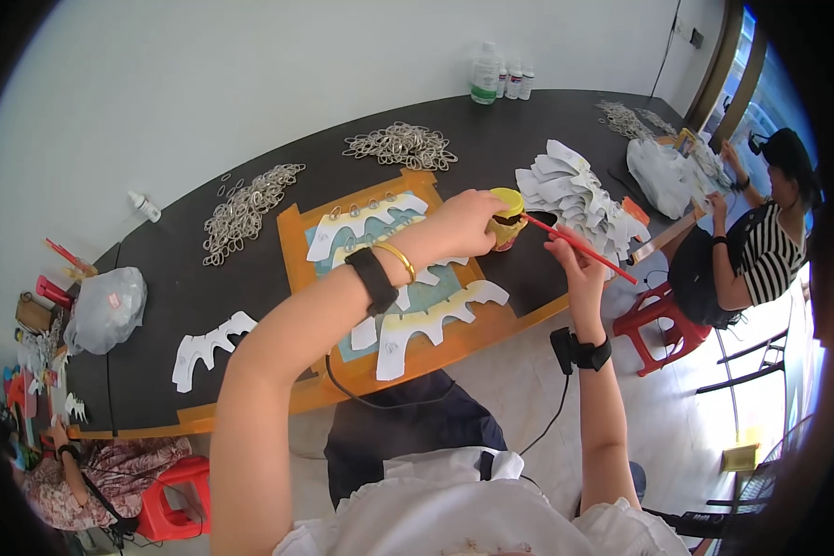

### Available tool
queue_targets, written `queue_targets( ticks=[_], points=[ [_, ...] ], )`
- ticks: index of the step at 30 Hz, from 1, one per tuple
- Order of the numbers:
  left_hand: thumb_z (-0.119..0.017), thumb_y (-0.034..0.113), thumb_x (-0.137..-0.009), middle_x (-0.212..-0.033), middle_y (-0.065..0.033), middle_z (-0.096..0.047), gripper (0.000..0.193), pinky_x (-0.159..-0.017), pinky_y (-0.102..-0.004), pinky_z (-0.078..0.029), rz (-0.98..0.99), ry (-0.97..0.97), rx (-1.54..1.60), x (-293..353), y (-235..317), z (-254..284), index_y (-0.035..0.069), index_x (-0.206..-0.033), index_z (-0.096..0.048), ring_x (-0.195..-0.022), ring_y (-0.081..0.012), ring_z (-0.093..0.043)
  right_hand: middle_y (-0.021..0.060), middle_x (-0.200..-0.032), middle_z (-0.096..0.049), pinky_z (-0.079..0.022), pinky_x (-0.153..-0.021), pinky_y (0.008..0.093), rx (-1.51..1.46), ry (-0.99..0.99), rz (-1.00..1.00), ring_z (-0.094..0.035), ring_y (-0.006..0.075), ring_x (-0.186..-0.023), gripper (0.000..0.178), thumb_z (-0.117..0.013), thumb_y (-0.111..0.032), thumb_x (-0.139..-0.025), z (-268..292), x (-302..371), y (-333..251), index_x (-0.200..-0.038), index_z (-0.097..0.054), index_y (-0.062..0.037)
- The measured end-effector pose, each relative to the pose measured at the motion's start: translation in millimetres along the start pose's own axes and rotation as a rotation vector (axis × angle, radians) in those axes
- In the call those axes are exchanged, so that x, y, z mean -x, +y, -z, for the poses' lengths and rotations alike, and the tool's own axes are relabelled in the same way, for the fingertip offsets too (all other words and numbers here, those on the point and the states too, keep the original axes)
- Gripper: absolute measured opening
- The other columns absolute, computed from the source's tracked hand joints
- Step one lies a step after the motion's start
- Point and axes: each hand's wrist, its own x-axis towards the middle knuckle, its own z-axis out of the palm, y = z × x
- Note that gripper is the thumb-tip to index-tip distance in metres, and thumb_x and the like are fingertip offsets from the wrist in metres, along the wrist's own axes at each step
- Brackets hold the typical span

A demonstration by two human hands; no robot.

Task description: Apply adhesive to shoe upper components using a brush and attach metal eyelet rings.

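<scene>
Now left hand [468,225] gripping yellow cup [507,219], brush [579,248] in right hand [576,269]

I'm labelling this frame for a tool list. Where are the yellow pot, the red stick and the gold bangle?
yellow pot [507,198], head view, on its rim.
red stick [586,248], head view, mid-shaft.
gold bangle [397,259], head view, on its band.

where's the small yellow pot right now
In the head view, right of centre: the yellow pot is held in the left hand above the dark table.
</scene>
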Motion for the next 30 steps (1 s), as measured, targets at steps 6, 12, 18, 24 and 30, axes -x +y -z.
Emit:
queue_targets(
  ticks=[6,12,18,24,30],
  points=[
    [-0.067,0.017,-0.082,-0.102,-0.0165,-0.071,0.04,-0.086,-0.0347,-0.054,0.326,0.088,0.092,-1.4,-30.3,65.8,0.003,-0.12,-0.066,-0.099,-0.0251,-0.069,0.0104,-0.105,-0.068,-0.053,-0.085,0.0262,0.081,-0.041,-0.037,-0.068,0.0156,-0.093,0.039,-0.06,-0.002,-0.095,4.8,11.7,27.1,-0.133,-0.054,0.0017],
    [-0.068,0.015,-0.081,-0.099,-0.0163,-0.072,0.025,-0.084,-0.0356,-0.055,0.469,0.111,-0.15,-7.9,-114.5,103.9,0.004,-0.103,-0.073,-0.092,-0.0265,-0.071,0.0089,-0.102,-0.068,-0.052,-0.082,0.0245,0.243,-0.053,0.003,-0.067,0.0135,-0.09,0.03,-0.054,0.001,-0.096,-6.9,12.4,32.1,-0.126,-0.058,0.0052],
    [-0.07,0.016,-0.081,-0.087,-0.0202,-0.07,0.015,-0.08,-0.0442,-0.055,0.398,0.044,-0.417,-23.8,-167.9,50.2,0.004,-0.087,-0.075,-0.088,-0.0365,-0.068,0.0073,-0.094,-0.067,-0.051,-0.075,0.0228,0.193,0.014,-0.003,-0.066,0.0118,-0.083,0.026,-0.053,-0.002,-0.098,-6.7,14.3,32.2,-0.123,-0.061,0.0031],
    [-0.074,0.022,-0.081,-0.096,-0.0204,-0.071,0.024,-0.082,-0.0438,-0.055,0.513,0.077,-0.423,-39.8,-179.4,19.5,0.001,-0.092,-0.073,-0.092,-0.0367,-0.068,0.0063,-0.086,-0.068,-0.051,-0.07,0.0231,0.303,0.044,0.013,-0.065,0.0112,-0.076,0.022,-0.052,0.001,-0.097,-11.5,17.8,26.2,-0.114,-0.066,0.0029],
    [-0.077,0.015,-0.077,-0.093,-0.0198,-0.07,0.025,-0.08,-0.044,-0.055,0.521,0.192,-0.399,-38.4,-174.4,16.7,0.0,-0.096,-0.07,-0.092,-0.0369,-0.068,0.0063,-0.083,-0.067,-0.051,-0.067,0.0232,0.306,0.063,0.006,-0.065,0.011,-0.072,0.021,-0.052,0.001,-0.096,-10.5,21.2,22.4,-0.111,-0.067,0.0029]
  ],
)
